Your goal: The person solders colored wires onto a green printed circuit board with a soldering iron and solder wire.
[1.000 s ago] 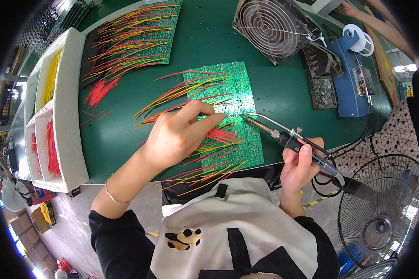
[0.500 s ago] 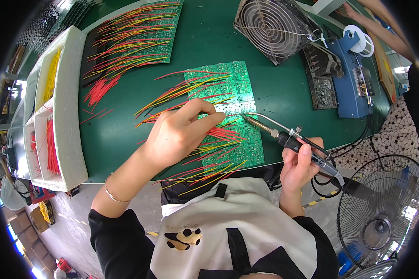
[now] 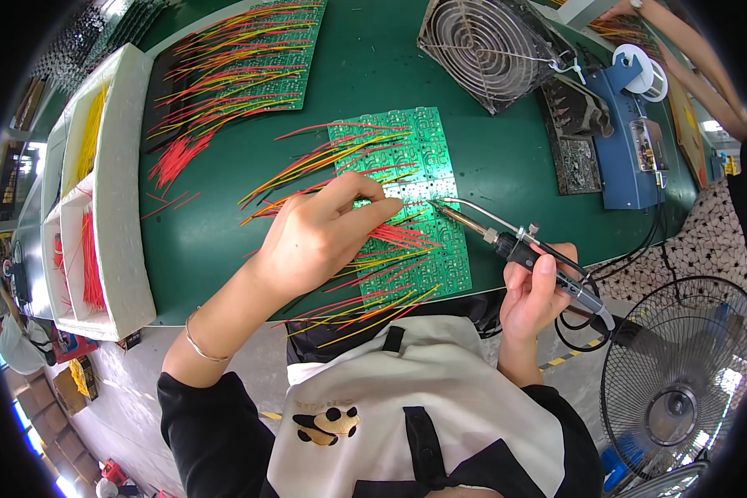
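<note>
A green circuit board panel (image 3: 450, 257) lies on the bench in front of me, with red, yellow and black wires sticking out to its left. Over its middle, my left hand (image 3: 319, 236) is closed on a bunch of red wires (image 3: 398, 237); thumb and forefinger pinch one wire end against the board. My right hand (image 3: 535, 290) grips a soldering iron (image 3: 519, 251) with a thin metal feed tube alongside. The iron's tip meets the board just right of the pinched wire. The palm-side ends of the bunch are hidden.
A second wired panel (image 3: 295, 75) lies far left, beside loose red wires (image 3: 178, 162). A white foam box (image 3: 133, 207) holds yellow and red wires. Behind stand a fume fan (image 3: 481, 50) and a blue solder feeder (image 3: 622, 141). Another person's arm (image 3: 697, 75) shows far right.
My hands, the soldering iron and the board hold nearly the same place. At the far right, the other person's arms have shifted.
</note>
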The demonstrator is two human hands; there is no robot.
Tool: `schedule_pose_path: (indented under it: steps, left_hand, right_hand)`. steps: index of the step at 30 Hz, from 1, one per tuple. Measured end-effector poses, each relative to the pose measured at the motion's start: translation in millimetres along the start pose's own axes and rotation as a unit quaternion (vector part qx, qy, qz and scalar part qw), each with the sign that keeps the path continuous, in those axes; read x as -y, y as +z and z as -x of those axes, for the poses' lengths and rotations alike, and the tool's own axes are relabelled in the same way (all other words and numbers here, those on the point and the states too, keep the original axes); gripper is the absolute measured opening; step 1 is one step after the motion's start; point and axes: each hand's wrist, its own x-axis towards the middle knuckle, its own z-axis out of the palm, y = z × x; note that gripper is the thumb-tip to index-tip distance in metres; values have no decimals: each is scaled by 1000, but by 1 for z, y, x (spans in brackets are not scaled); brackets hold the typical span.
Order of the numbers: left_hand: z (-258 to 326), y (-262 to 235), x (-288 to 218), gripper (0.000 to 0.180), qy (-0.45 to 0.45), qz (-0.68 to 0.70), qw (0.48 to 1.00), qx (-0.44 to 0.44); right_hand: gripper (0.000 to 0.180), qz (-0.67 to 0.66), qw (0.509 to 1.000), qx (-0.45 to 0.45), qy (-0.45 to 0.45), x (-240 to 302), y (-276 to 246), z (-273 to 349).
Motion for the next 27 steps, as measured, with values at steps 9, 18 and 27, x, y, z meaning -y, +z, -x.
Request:
schedule_pose_path:
  steps: [9, 18, 27]
  left_hand:
    - [-2, -4, -3, 38, -47, 48, 998, 11]
    - [-2, -4, -3, 38, -44, 38, 998, 27]
    - [-2, -4, -2, 36, -38, 38, 998, 24]
  right_hand:
    - [19, 10, 1000, 2, -5, -2, -1, 0]
    - [19, 8, 1000, -12, -12, -3, 0, 0]
    - [22, -34, 999, -25, -3, -1, -1, -4]
